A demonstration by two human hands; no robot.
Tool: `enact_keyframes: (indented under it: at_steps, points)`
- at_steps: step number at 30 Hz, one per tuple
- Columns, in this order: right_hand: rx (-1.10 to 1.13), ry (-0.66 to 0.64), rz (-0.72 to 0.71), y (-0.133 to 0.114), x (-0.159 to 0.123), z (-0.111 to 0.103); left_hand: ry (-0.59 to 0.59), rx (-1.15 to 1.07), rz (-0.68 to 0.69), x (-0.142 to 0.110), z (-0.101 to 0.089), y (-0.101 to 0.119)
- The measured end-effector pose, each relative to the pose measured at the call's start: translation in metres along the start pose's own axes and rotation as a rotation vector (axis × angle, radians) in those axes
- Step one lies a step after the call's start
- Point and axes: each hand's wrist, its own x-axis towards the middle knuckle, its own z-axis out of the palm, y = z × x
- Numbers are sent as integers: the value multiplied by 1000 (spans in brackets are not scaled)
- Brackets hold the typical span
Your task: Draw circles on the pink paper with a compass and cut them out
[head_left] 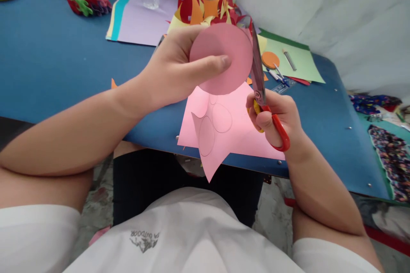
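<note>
White shirt (192,230) printed "OUTDOOR", left fingers (211,65) pinching pink paper circle (238,57), right fingers (278,100) gripping scissors (257,74)

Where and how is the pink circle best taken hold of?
Probably by the left part of the pink circle, coming from the left and pinching across its two faces: it is flat with no handle, and the blades of the scissors stand by its right edge, so that side is better left free.
</note>
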Motion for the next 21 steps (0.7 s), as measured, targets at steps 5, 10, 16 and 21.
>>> enact_keyframes:
  at_steps: [5,10,16,21]
  points:
    - [-8,9,10,2,0,-1,8,7,-20,1,1,3]
    - [-2,13,-22,4,0,0,13,27,-36,3,2,5]
    - [-53,17,21,-2,0,-1,24,77,-46,4,2,7]
    - [-57,36,33,-1,-1,-2,28,148,27,2,1,5]
